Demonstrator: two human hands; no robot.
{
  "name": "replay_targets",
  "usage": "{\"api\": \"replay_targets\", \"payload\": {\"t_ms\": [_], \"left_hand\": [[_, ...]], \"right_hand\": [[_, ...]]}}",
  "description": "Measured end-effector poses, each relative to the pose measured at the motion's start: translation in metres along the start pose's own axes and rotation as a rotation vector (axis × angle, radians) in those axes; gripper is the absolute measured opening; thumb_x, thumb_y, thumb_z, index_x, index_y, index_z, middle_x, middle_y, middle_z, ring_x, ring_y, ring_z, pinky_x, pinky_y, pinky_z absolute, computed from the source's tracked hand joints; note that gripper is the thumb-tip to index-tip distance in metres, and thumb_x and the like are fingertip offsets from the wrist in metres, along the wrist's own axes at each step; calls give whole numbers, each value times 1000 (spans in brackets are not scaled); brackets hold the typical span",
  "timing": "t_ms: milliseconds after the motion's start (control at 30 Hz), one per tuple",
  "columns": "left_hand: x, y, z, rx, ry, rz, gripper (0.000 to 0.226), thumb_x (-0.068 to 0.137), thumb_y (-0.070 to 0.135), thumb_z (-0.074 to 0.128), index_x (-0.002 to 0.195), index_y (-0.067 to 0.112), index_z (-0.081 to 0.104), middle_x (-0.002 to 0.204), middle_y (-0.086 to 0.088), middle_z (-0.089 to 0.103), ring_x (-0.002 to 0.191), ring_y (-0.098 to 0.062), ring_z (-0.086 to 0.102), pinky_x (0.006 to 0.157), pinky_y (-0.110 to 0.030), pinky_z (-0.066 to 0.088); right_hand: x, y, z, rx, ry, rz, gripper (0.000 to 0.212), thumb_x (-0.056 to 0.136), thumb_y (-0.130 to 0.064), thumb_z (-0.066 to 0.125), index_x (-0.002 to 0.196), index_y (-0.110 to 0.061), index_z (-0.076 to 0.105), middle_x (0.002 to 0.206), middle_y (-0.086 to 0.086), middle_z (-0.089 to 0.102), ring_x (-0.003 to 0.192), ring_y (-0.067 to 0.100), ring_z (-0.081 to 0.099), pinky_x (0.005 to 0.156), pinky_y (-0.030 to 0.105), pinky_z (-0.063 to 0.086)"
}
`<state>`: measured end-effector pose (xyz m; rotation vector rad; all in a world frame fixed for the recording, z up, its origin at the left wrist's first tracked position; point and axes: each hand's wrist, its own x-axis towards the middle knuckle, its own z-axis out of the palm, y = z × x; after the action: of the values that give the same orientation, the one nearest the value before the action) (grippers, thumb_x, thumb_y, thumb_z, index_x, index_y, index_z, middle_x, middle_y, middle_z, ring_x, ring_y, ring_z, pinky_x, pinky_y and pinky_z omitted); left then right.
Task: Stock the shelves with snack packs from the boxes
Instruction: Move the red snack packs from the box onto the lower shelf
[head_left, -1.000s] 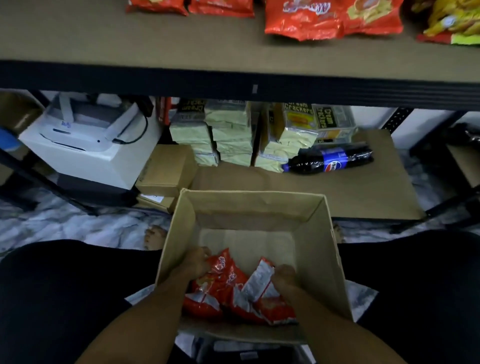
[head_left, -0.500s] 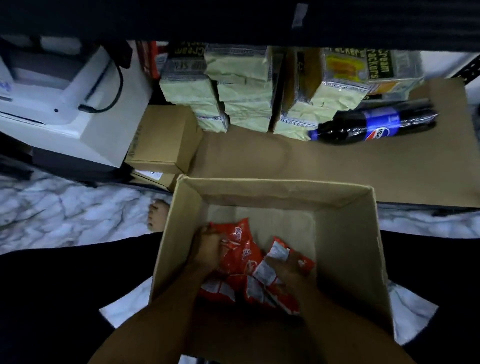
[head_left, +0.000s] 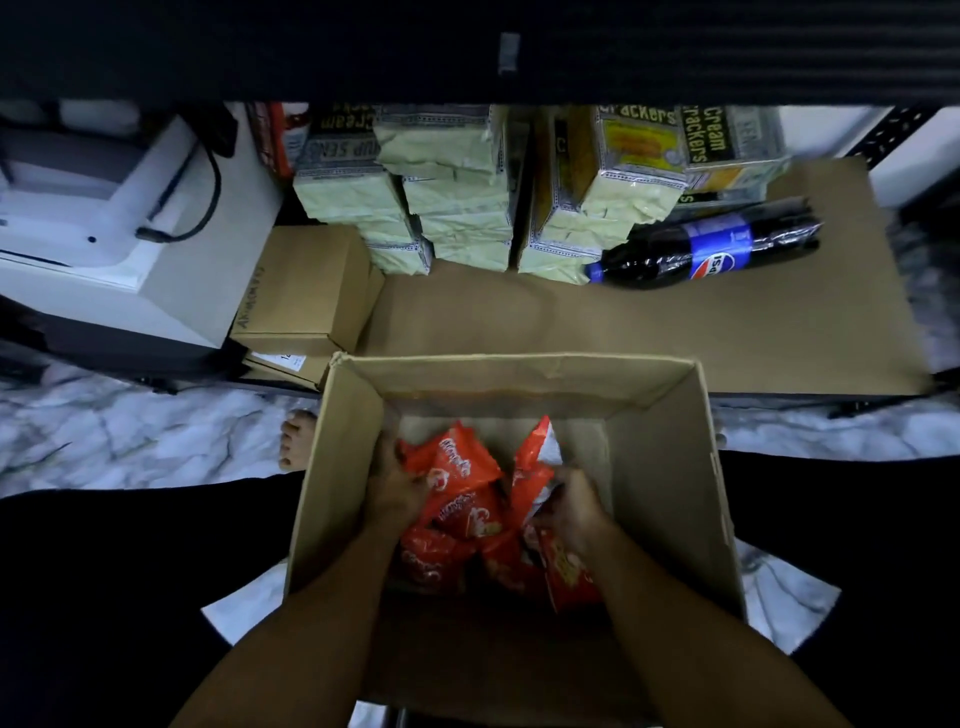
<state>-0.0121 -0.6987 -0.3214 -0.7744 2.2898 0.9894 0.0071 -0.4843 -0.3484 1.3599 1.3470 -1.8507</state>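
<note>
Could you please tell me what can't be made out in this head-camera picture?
- Upper shelf: cut off by the top edge.
- Snack packs: count unclear; the left hand, right hand and shadow hide some.
- Box floor: the near part is dark, under the arms.
- Pack lettering: blurred.

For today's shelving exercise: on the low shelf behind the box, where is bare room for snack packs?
Bare brown shelf runs between the open box and the cola bottle. Behind, cracker packs crowd it; a closed carton fills the left.

Snack packs (head_left: 457, 499) lie in the box (head_left: 670, 467), before the shelf (head_left: 727, 332).
</note>
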Motion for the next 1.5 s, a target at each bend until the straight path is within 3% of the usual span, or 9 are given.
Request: {"api": "replay_targets", "payload": {"t_ms": [133,267,533,667,733,800,1167,1300,1500], "left_hand": [[-7,-23,13,481,-114,-55,47,84,48,62,119,17,64,123,-12,63,109,-29,61,92,-36,51],[-26,-14,22,726,-41,89,79,82,50,62,146,20,26,142,-18,31,128,-35,39,100,-45,42],[-19,5,29,91,-155,89,33,87,21,69,113,14,51,109,-3,62,91,-16,55,77,-28,45],[-12,10,40,-151,-175,18,61,76,26,80,126,18,45,119,-2,64,108,-24,61,92,-45,52],[-4,6,47,-199,-196,10,78,70,24,85,135,18,42,124,-4,63,114,-27,59,96,-51,50],[-4,11,44,-231,-205,-18,74,69,15,85,133,13,48,124,-4,63,114,-26,59,98,-47,49],[8,10,35,-246,-123,67,97,77,-2,72,149,33,18,141,-9,47,128,-28,47,105,-51,42],[-1,10,36,-231,-106,84,102,79,-2,69,150,41,11,146,-9,44,131,-30,44,103,-56,42],[-9,5,39,-257,-88,106,108,83,-2,66,148,49,-3,152,-14,32,134,-32,41,103,-57,43]], "right_hand": [[-4,3,-28,-240,119,57,18,91,-23,61,99,-9,69,94,10,70,83,26,64,77,37,54],[10,15,-48,-315,446,-103,21,91,-18,57,101,-5,69,105,16,71,90,33,67,76,37,54],[-22,-22,-31,-638,393,-395,21,96,-24,53,110,-12,63,106,13,68,100,31,63,81,33,50],[4,-13,-35,-492,295,-39,99,59,-66,80,133,-15,39,123,10,59,100,32,63,76,44,58],[-6,-12,-27,-347,222,72,90,66,-37,88,132,-12,32,119,14,57,89,30,63,58,37,57],[-4,-3,-23,-399,240,23,89,71,-19,86,138,-10,29,126,20,55,104,36,61,78,42,56],[23,-56,-22,-1122,8,-317,64,94,-21,56,142,-55,30,148,2,44,126,27,49,104,46,45],[14,-36,-22,-1030,278,-552,69,88,-26,67,143,-49,33,152,5,32,142,31,25,112,54,32],[-2,13,-18,-501,243,-304,53,90,-26,67,139,-22,46,129,10,60,120,34,56,98,43,47]]}}
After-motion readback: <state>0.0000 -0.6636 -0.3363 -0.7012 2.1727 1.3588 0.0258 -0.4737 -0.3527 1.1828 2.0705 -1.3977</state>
